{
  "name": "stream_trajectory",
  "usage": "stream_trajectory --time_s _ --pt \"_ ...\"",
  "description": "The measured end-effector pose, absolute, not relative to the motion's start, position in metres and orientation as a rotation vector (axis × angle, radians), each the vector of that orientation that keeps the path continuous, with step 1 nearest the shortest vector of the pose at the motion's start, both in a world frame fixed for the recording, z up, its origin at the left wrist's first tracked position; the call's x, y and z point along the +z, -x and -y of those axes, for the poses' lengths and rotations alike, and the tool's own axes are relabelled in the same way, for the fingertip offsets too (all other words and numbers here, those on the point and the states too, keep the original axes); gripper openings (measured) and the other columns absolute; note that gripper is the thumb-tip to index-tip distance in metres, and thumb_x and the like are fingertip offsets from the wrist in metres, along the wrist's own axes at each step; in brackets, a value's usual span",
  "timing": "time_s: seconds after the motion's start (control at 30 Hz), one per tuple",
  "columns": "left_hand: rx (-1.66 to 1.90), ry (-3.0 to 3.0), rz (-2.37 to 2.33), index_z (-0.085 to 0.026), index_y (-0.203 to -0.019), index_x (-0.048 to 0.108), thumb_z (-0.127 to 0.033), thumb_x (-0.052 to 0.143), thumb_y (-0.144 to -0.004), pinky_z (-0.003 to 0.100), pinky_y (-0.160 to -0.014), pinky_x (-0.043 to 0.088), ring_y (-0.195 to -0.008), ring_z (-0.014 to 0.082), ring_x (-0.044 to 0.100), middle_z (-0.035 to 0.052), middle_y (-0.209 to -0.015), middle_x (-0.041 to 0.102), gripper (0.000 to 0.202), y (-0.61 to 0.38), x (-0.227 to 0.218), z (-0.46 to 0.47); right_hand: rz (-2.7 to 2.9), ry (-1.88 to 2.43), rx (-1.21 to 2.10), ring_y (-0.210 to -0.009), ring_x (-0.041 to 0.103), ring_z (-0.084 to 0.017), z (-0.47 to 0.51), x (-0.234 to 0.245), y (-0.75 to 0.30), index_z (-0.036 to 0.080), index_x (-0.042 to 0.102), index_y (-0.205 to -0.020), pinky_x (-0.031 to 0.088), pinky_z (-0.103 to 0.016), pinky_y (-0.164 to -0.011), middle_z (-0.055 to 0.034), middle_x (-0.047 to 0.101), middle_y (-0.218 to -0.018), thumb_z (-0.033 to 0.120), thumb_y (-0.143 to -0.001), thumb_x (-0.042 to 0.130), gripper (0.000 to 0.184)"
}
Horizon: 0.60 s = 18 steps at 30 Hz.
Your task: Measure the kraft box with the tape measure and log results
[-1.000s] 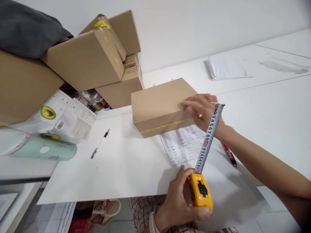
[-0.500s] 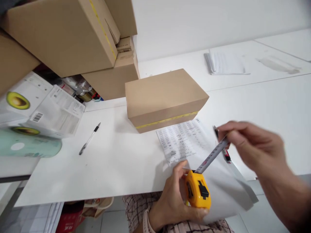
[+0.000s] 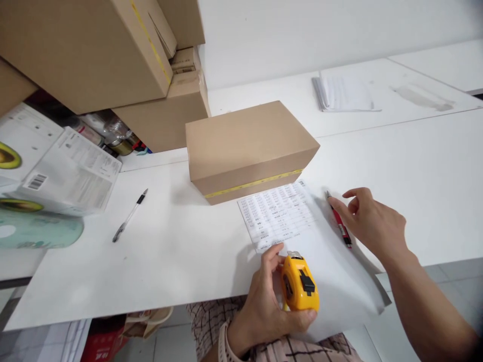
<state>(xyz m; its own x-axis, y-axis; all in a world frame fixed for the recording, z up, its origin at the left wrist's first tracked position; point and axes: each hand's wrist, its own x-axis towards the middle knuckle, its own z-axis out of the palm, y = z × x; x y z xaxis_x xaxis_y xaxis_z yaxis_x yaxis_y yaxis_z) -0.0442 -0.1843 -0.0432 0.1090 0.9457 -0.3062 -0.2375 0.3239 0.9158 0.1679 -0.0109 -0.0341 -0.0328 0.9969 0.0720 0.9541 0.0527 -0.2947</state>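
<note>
The left hand (image 3: 269,301), at the lower centre of the frame, is closed around a yellow tape measure (image 3: 299,282), fingers curled under its case and thumb along its left side; the blade is fully wound in, only the metal tip showing at the top. The tape measure is held just above the near edge of a white sheet (image 3: 181,246) that covers the table. The right hand (image 3: 372,221), at the right of the frame, is loosely open and holds nothing: its fingers are spread slightly, the forefinger reaching toward a red pen (image 3: 339,226) that lies on the sheet, the fingertips just beside the pen's upper end; contact cannot be told. Between the two hands lies a printed list (image 3: 277,213), its far edge tucked against a closed cardboard box (image 3: 249,146) at the centre of the frame. A black pen (image 3: 129,216) lies well apart at the left. Stacked cartons (image 3: 94,55) fill the upper left.
</note>
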Motion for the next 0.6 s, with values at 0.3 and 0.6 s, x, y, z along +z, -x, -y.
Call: stream_trajectory --time_s 0.3,0.6 --pt "0.664 -1.823 -1.832 -0.016 -0.141 0.046 -0.025 0.065 -0.079 0.056 -0.098 0.045 -0.101 0.0305 0.057 0.0113 -0.111 0.061 0.066 0.047 -0.019 0.157 2.218 1.675 0.69 -0.064 0.065 -0.024 -0.002 -0.044 -0.178 0.023 0.066 -0.116 0.044 -0.036 -0.058 -0.0077 0.072 -0.08 0.047 -0.097 0.04 0.04" --pt "0.265 -2.138 -1.883 -0.018 -0.135 0.055 -0.039 0.067 -0.084 0.053 -0.099 0.047 -0.107 0.0318 0.059 0.0129 -0.118 0.063 0.056 0.043 -0.019 0.146 1.497 1.207 1.356 -0.088 0.071 -0.024 0.008 -0.012 -0.185 0.027 0.067 -0.107 0.055 -0.039 -0.08 -0.0049 0.075 -0.086 0.044 -0.079 0.08 0.035"
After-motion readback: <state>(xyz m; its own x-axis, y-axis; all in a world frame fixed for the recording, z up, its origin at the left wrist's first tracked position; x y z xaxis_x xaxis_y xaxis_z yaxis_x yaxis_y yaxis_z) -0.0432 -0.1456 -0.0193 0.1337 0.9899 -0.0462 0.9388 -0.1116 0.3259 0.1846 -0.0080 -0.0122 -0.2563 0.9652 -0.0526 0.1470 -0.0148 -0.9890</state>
